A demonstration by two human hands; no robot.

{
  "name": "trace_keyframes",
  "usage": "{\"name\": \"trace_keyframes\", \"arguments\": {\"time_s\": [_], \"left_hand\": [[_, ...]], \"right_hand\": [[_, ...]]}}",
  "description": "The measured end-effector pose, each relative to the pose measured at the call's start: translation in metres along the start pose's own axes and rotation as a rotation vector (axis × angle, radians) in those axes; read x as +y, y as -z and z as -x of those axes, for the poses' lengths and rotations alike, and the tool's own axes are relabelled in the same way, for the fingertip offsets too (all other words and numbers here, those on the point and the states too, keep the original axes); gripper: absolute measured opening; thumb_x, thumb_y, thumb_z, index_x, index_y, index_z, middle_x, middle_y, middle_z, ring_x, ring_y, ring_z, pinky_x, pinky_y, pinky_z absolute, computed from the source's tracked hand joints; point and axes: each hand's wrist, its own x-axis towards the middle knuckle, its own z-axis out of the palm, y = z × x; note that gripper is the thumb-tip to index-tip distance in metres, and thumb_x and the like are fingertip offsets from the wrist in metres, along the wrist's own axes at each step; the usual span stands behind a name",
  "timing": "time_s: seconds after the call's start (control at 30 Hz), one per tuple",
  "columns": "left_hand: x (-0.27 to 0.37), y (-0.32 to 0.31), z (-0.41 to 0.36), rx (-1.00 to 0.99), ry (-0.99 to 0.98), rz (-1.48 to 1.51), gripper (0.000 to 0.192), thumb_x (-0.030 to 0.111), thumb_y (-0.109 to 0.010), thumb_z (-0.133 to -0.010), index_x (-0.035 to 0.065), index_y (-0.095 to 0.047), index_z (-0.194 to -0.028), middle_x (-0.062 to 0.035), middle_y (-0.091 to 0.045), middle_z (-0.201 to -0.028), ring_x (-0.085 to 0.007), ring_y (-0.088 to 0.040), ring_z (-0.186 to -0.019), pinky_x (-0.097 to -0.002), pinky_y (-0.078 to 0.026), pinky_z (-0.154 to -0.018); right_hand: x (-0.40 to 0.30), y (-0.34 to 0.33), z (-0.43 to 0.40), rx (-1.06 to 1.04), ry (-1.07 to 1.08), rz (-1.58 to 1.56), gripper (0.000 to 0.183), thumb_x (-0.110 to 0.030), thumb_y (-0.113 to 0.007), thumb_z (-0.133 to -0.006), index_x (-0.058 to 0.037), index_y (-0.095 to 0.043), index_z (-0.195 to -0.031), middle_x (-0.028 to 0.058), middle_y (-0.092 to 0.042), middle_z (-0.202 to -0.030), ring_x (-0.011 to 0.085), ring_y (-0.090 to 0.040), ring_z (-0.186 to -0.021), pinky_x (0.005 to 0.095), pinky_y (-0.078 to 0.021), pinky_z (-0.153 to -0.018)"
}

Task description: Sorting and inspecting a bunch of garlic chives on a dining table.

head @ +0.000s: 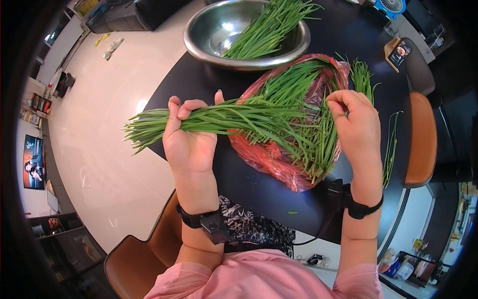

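A bundle of green garlic chives [231, 117] lies across my left hand [190, 138], whose fingers curl around it near the pale stem ends. The leafy ends reach over an open red plastic bag [257, 160] holding more chives [295, 80]. Above the bag's right side, my right hand [353, 116] has thumb and forefinger pinched together near some thin stalks; whether a stalk is between them cannot be told. More chives [261, 31] lean in a stainless steel bowl [244, 64] beyond the bag.
The dark table [254, 194] carries a small chive pile [361, 76] right of the bag, a few loose stalks [390, 149] and a phone on a stand [399, 54]. Brown chairs stand at the right [422, 140] and lower left [134, 265]. A cable runs near my right wrist.
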Motion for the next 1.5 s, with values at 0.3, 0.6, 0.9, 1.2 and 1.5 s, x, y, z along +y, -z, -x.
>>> {"name": "trace_keyframes", "arguments": {"time_s": [0.3,0.6,0.9,1.2,1.5], "left_hand": [[0.005,0.001,-0.001,-0.039,0.007,0.026,0.017,0.015,-0.04,-0.099,0.0054,-0.053,-0.093,-0.0017,-0.046,-0.068,-0.0181,-0.056,-0.079,-0.055,-0.027,-0.11],[0.007,0.001,-0.004,0.016,-0.031,-0.016,0.008,0.017,-0.047,-0.097,0.0102,-0.05,-0.095,0.001,-0.045,-0.066,-0.0155,-0.056,-0.075,-0.0572,-0.034,-0.105],[0.008,0.003,-0.004,0.003,-0.004,0.018,0.009,0.017,-0.048,-0.097,0.0094,-0.051,-0.094,0.0013,-0.045,-0.066,-0.0146,-0.055,-0.075,-0.0564,-0.033,-0.106],[0.004,0.001,-0.002,0.015,0.003,-0.005,0.008,0.017,-0.046,-0.098,0.0104,-0.05,-0.094,0.0016,-0.044,-0.067,-0.0139,-0.055,-0.075,-0.0558,-0.032,-0.106],[0.007,0.004,-0.001,-0.112,0.097,0.057,0.024,0.015,-0.038,-0.1,0.0022,-0.057,-0.091,-0.0011,-0.045,-0.066,-0.0173,-0.054,-0.081,-0.0507,-0.023,-0.113]], "right_hand": [[-0.005,0.02,0.004,-0.281,0.133,-0.218,0.036,-0.006,-0.066,-0.079,-0.0032,-0.061,-0.115,0.0113,-0.065,-0.097,0.0267,-0.058,-0.096,0.0348,-0.046,-0.083],[-0.017,0.027,0.002,-0.429,-0.178,-0.428,0.021,-0.006,-0.056,-0.085,-0.0011,-0.065,-0.103,0.0112,-0.066,-0.082,0.0256,-0.062,-0.08,0.0341,-0.0475,-0.072],[-0.008,0.016,0.004,-0.278,0.122,-0.22,0.018,0.0,-0.052,-0.081,-0.0015,-0.066,-0.092,0.0115,-0.064,-0.077,0.0289,-0.06,-0.079,0.0368,-0.0468,-0.071],[0.003,0.0,0.0,-0.207,-0.039,-0.467,0.022,0.0,-0.049,-0.085,-0.0028,-0.065,-0.099,0.0108,-0.064,-0.076,0.0203,-0.061,-0.07,0.0318,-0.0487,-0.065],[-0.001,0.0,-0.004,-0.599,-0.252,-0.712,0.025,-0.001,-0.044,-0.09,0.0005,-0.062,-0.108,0.0024,-0.061,-0.078,0.0106,-0.056,-0.07,0.0257,-0.0463,-0.065]]}}
